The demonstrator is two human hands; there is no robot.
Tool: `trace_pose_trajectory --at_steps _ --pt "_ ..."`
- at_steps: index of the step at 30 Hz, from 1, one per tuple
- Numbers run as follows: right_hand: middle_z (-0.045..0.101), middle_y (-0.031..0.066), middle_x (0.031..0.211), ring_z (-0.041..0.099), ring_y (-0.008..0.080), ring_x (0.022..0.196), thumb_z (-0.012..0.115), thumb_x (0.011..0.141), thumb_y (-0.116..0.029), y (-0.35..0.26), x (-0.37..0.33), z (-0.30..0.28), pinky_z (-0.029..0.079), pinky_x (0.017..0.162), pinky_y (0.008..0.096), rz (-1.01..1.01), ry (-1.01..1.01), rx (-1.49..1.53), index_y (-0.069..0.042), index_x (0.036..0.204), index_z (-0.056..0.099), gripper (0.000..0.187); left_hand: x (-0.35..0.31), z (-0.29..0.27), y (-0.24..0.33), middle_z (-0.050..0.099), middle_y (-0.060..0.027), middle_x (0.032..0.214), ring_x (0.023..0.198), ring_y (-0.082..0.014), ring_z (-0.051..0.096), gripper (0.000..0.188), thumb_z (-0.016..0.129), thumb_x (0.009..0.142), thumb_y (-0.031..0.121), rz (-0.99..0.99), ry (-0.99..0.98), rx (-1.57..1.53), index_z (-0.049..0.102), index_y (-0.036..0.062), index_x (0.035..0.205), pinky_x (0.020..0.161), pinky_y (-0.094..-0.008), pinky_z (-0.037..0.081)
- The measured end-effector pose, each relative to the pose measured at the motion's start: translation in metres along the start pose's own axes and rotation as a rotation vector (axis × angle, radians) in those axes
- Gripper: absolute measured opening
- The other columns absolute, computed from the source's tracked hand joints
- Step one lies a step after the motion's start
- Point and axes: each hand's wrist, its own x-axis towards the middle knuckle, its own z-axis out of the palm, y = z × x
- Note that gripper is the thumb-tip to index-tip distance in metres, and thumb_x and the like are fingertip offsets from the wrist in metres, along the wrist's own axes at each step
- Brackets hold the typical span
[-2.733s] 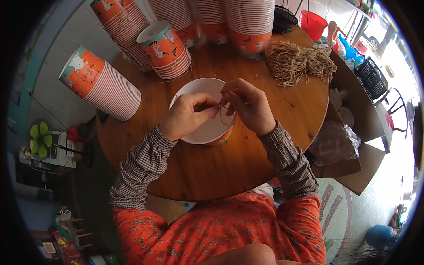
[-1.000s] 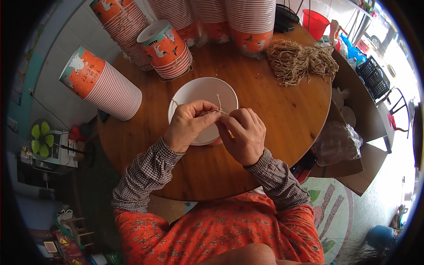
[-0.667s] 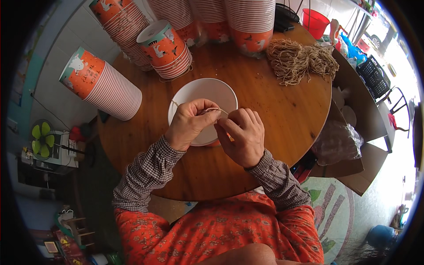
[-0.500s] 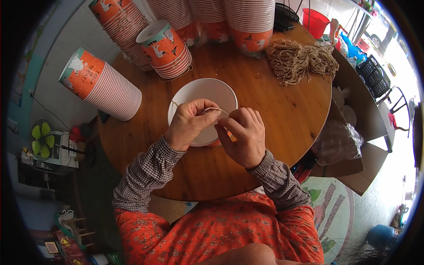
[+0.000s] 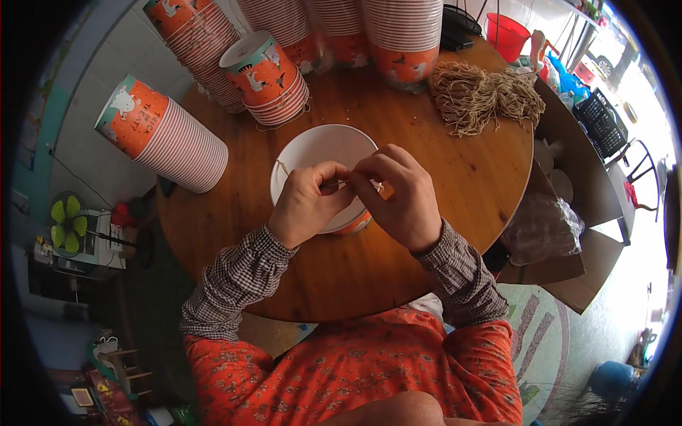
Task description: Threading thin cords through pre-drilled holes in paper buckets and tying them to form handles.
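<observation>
A round paper bucket (image 5: pixel 320 145), white inside and orange outside, stands on the table in front of me. At its left rim a thin beige cord (image 5: pixel 282 167) shows, running down toward my fingers. My left hand (image 5: pixel 305 204) is over the near left part of the bucket, thumb and fingers pinched on the cord. My right hand (image 5: pixel 403 195) meets it over the near right rim, thumb and forefinger pressed together at the left fingertips. The fingers mostly hide the cord between them, so any knot there cannot be made out.
The round wooden table (image 5: pixel 455 188) holds a bundle of beige cords (image 5: pixel 486 98) at the far right. A leaning stack of orange buckets (image 5: pixel 170 138) stands left, a shorter stack (image 5: pixel 266 82) behind, and wrapped stacks (image 5: pixel 403 50) at the back. An open cardboard box (image 5: pixel 604 192) is right.
My right hand has moved up, its fingertips now meeting the left ones. The cord end that showed between the hands is now mostly covered. My left hand has barely shifted.
</observation>
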Motion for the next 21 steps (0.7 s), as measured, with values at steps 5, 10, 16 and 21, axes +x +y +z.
trace_pose_trajectory --at_steps 5,10,16,21 --pt "0.060 0.0037 0.078 0.057 0.0124 0.070 0.067 0.084 -0.007 0.009 0.001 0.000 0.047 0.063 0.0266 0.262 -0.084 0.306 0.000 0.086 0.064 0.008 0.000 -0.001 0.000 0.069 -0.0047 0.092 0.084 -0.0062 0.063 0.019 0.064 0.089 0.008 -0.047 -0.041 0.030 0.064 -0.0041 0.104 0.075 -0.0217 0.051" --pt "0.062 0.0000 0.077 0.054 0.0046 0.071 0.065 0.089 -0.009 0.018 0.003 0.000 0.045 0.062 0.0211 0.411 -0.119 0.507 0.003 0.089 0.063 0.012 0.001 0.001 0.003 0.071 -0.0076 0.087 0.081 -0.0084 0.065 0.019 0.066 0.088 0.010 -0.054 -0.036 0.004 0.066 -0.0049 0.099 0.073 -0.0234 0.053" --pt "0.062 0.0002 0.078 0.056 0.0050 0.073 0.066 0.089 -0.009 0.022 0.004 0.005 0.046 0.064 0.0207 0.364 -0.114 0.460 0.003 0.089 0.063 0.012 0.003 0.000 0.000 0.071 -0.0092 0.090 0.083 -0.0101 0.066 0.020 0.065 0.088 0.010 -0.030 -0.050 -0.002 0.065 -0.0052 0.101 0.076 -0.0248 0.054" --pt "0.060 0.0058 0.079 0.056 0.0125 0.067 0.068 0.082 -0.007 0.023 0.004 0.011 0.047 0.063 0.0261 0.257 -0.052 0.412 0.002 0.085 0.064 0.011 0.007 -0.002 -0.004 0.071 -0.0103 0.092 0.086 -0.0117 0.066 0.023 0.066 0.087 0.010 -0.002 -0.103 0.001 0.065 -0.0062 0.103 0.079 -0.0259 0.053"
